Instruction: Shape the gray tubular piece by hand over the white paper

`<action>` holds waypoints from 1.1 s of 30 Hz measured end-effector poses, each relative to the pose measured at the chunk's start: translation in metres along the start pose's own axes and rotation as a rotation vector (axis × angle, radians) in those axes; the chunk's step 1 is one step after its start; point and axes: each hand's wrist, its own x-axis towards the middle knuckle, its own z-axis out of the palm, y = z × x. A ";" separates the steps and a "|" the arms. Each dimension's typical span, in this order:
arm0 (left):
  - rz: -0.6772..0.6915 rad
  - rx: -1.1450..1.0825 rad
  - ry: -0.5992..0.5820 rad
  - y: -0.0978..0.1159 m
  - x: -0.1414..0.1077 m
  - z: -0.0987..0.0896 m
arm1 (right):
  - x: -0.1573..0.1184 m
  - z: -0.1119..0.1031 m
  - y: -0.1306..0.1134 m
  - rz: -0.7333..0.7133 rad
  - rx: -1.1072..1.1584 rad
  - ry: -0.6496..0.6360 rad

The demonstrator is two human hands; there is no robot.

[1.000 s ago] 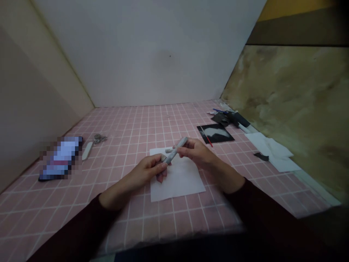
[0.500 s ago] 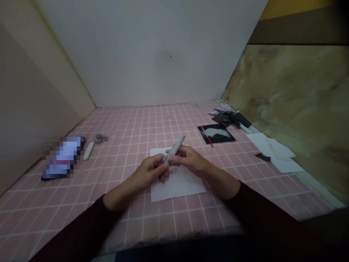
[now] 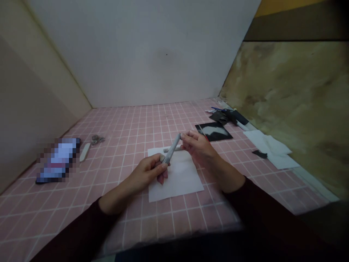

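Between my two hands is a slim grey stick [image 3: 172, 147], which looks like a tightly rolled paper stump and slants up to the right. My left hand [image 3: 151, 168] is closed round its lower end, with the thumb on top. With thumb and fingertips, my right hand [image 3: 200, 147] pinches the upper end. A second, similar short grey stick [image 3: 169, 150] lies across the top of a white paper sheet [image 3: 180, 182] below; its right end is partly hidden by my right fingers.
To the left lie a blurred-out phone [image 3: 58, 160], a pale flat strip [image 3: 85, 152] and a small grey coiled item [image 3: 96, 139]. On the right are a black-and-white sheet [image 3: 216, 133] with a thin red-ended stick, dark scraps [image 3: 219, 116] and white papers [image 3: 268, 147]. Walls enclose the pink checked tabletop.
My right hand has slid from the middle of the grey stick up to its upper end. The left hand keeps its grip. The camera view has shifted slightly.
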 end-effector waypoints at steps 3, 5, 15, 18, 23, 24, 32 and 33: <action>0.008 -0.016 0.001 0.004 -0.001 0.001 | 0.001 -0.002 -0.002 0.076 0.090 -0.045; 0.027 -0.005 0.029 0.007 -0.003 0.001 | 0.001 -0.003 -0.003 0.126 0.134 -0.062; 0.180 0.554 0.107 0.015 -0.010 -0.007 | 0.001 -0.004 0.007 0.166 0.092 -0.138; 0.238 0.604 0.109 0.015 -0.010 -0.007 | 0.001 -0.005 0.007 0.172 0.083 -0.149; 0.232 0.657 0.094 0.014 -0.011 -0.008 | -0.003 -0.003 0.009 0.221 0.030 -0.190; 0.232 0.660 0.094 0.014 -0.011 -0.008 | -0.003 -0.003 0.010 0.222 0.023 -0.200; 0.272 0.708 0.149 0.015 -0.010 -0.009 | -0.001 -0.006 0.013 0.223 0.101 -0.264; 0.284 0.715 0.146 0.014 -0.010 -0.009 | -0.001 -0.007 0.014 0.214 0.087 -0.273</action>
